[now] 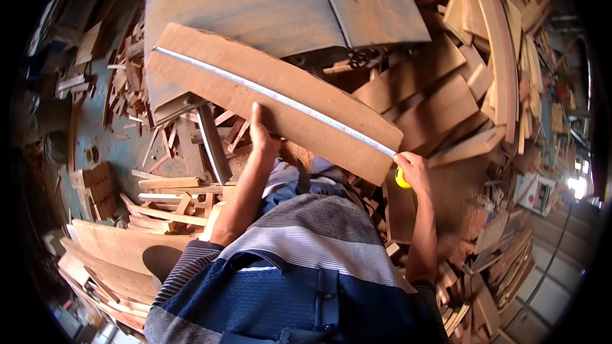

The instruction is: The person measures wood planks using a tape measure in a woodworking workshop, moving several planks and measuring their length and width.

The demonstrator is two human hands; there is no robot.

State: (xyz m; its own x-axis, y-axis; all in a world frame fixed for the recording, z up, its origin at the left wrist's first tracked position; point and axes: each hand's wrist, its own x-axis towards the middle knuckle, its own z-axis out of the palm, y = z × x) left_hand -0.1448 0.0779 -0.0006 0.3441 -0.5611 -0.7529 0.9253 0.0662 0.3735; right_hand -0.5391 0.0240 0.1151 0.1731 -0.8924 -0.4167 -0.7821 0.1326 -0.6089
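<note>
Head view: the only one; it looks down past the person's shirt (299, 229) at the two hands.
Board: the long brown board (293, 126) slants across the centre of the frame, from upper left down to right of centre.
Tape: the white tape measure strip (245, 81) lies along its face, tip at the upper left end, the other end reaching the lower right end.
Left hand: the left hand (262, 135) is partly curled at the board's lower edge, just left of centre, gripping it with the thumb on top and the fingers out of sight beneath.
Right hand: the right hand (414, 169), right of centre, is curled around the yellow tape case (402, 178) at the board's lower right end.
Desk: a wide, dusty desk (242, 0) fills the top; the board overlaps it, though whether it rests there is hard to tell.
Surroundings: planks (440, 105) stack at upper right, offcuts (127, 79) at upper left.
Good measuring: best to keep the tip snug on the far edge, the strip taut, flat and parallel to the long side, the board steady, and to read from straight above.
</note>
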